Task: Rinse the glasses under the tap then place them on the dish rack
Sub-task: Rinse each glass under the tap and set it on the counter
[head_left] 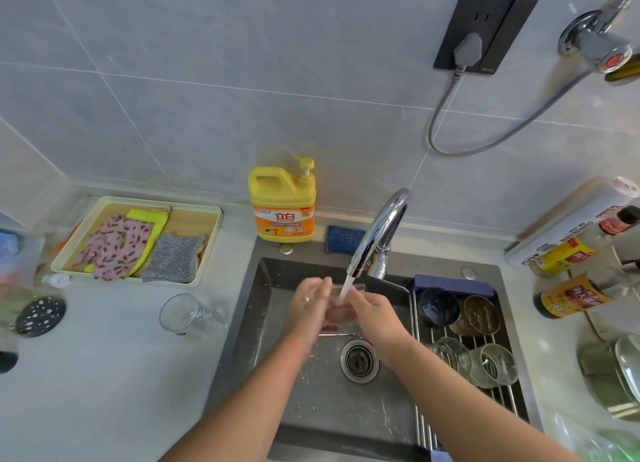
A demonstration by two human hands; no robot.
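two hands on one clear glass, low over the sink and straight under the spout of the tap. water stream running down into the glass's mouth.

left hand at the glass's 9 o'clock, palm against the wall and fingers curled round it, slightly blurred. right hand at its 3 o'clock, fingers and thumb wrapped round the rim side, gripping. both forearms reaching in from 6 o'clock. drain just below the glass at 6 o'clock, ringed by wet sink floor.

dish rack laid across the sink's 3 o'clock side, well apart from the held glass, already carrying four pieces. dark glass at the rack's 11 o'clock, brown glass just beside it at 1 o'clock; cannot tell whether touching. ribbed clear glasses side by side nearer the camera, toward the rack's 6 o'clock.

glass mug out on the counter at the sink's 9 o'clock, untouched. yellow detergent bottle at the sink's 12 o'clock against the wall tiles, blue sponge just beside it at 3 o'clock, behind the tap base. cream tray of folded cloths at the sink's 10 o'clock. sauce bottles beyond the rack at 3 o'clock.
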